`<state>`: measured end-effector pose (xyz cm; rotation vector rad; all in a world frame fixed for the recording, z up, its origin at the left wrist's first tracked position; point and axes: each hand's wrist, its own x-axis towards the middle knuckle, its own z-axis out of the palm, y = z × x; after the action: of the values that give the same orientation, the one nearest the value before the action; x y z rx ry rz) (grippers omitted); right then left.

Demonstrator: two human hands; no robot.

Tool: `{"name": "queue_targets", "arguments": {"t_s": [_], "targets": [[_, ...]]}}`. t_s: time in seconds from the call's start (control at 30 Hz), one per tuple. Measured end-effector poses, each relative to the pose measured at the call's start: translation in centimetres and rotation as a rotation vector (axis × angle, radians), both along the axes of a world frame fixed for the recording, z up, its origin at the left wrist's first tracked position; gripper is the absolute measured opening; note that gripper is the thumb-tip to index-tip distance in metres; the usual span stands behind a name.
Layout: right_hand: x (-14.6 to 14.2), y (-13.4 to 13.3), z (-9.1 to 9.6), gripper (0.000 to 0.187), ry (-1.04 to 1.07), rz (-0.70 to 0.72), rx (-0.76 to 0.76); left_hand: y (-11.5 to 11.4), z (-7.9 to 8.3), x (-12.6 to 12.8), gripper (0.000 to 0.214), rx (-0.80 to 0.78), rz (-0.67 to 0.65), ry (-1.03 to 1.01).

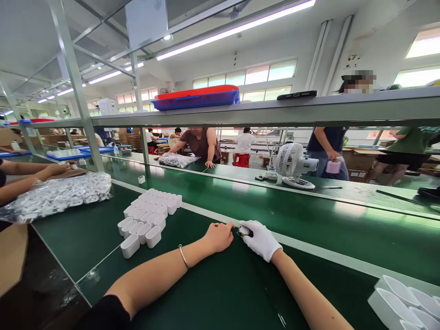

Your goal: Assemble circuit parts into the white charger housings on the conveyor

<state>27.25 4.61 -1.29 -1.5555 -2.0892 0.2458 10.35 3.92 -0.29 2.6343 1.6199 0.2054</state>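
My left hand (219, 237), bare with a bracelet at the wrist, is closed above the green work surface; what its fingers hold, if anything, is hidden. Close beside it, my right hand (261, 240) in a white glove grips a small part (244, 231) with white, dark and yellowish areas, too small to identify. The fingertips of both hands almost meet near the pale strip along the belt. Left of my forearm stands a cluster of white oval cups (142, 220). More white oval cups (395, 298) stand at the lower right.
A clear bag of small white parts (65, 195) lies at left beside another person's arms (30, 176). The green belt (275, 213) carries one white piece (141, 179). Beyond are a white fan (292, 165) and co-workers. A shelf (261, 110) crosses overhead with trays (195, 98).
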Motion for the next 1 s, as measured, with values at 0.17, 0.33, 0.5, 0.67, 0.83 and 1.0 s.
{"name": "queue_targets", "arguments": {"t_s": [0.17,0.33,0.5,0.67,0.83,1.0], "targets": [[-0.99,-0.54,0.41,0.038,-0.075,0.094,-0.001,0.26,-0.16,-0.10,0.035,-0.004,-0.006,-0.006],[-0.74,-0.23,-0.06,0.035,-0.042,0.067,-0.005,0.62,-0.31,-0.29,0.034,-0.015,-0.039,-0.018],[-0.74,-0.20,-0.08,0.040,-0.045,0.058,-0.017,0.64,-0.38,-0.31,0.035,-0.012,-0.043,-0.030],[-0.80,-0.36,0.16,0.038,-0.031,0.068,-0.009,0.55,-0.33,-0.29,0.034,-0.011,-0.029,-0.031],[-0.84,-0.61,0.34,0.040,0.013,0.073,-0.014,0.59,-0.38,-0.27,0.037,-0.010,-0.024,-0.029],[-0.83,-0.65,0.40,0.038,0.002,0.102,0.001,0.52,-0.35,-0.31,0.038,-0.008,-0.025,-0.025]]}}
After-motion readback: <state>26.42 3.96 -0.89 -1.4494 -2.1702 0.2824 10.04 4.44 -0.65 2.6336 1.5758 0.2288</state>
